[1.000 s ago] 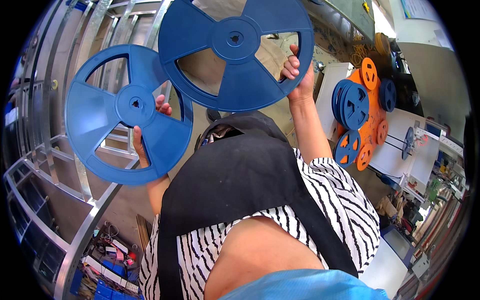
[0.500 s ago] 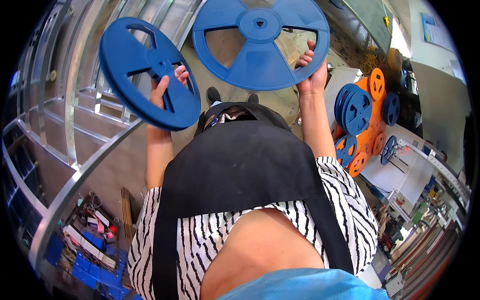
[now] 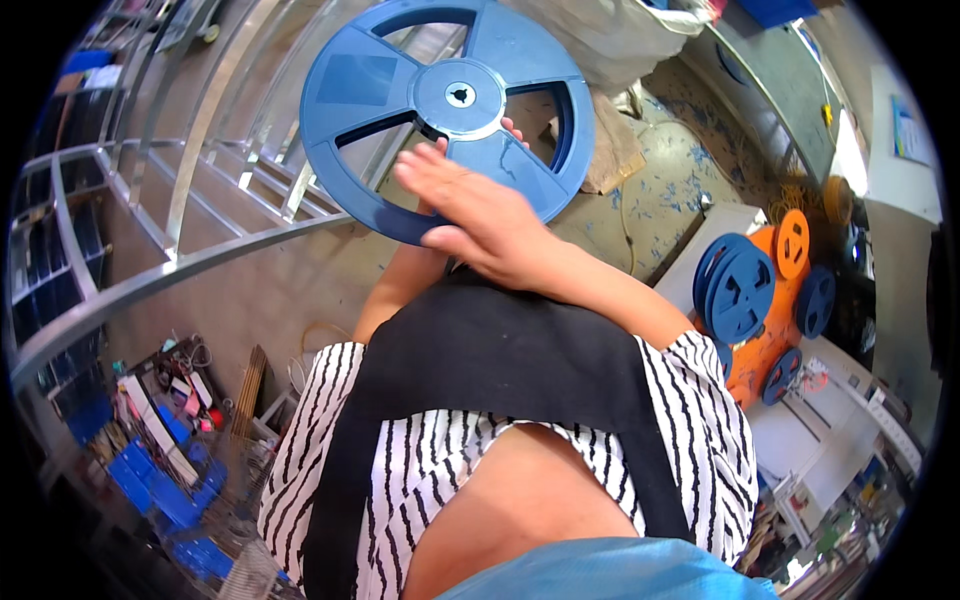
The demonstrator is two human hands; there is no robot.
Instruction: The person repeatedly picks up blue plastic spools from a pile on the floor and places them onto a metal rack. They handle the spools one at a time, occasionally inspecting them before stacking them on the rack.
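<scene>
A large blue plastic reel [image 3: 365,165] with a round hub and open slots is held up in front of me, its face turned toward me. My left hand [image 3: 514,131] grips it from behind, fingertips showing through a slot beside the hub; the rest of that hand is mostly hidden. Across the reel's lower part lies my right hand [image 3: 480,215], fingers stretched out and thumb apart, grasping nothing. Whether it touches the face I cannot tell. Only one reel face shows, and whether a second reel sits behind it is hidden.
A metal rack frame [image 3: 190,245] curves along the left. On the right, several blue reels [image 3: 740,290] and orange reels [image 3: 792,244] stand by an orange surface [image 3: 765,345]. Blue bins with odd parts [image 3: 160,480] lie at lower left. A whitish sack [image 3: 600,45] stands ahead.
Before, each hand held a separate blue reel. Now one reel face shows, held by my left hand, which has moved right. My right hand has let go and crossed left over it.
</scene>
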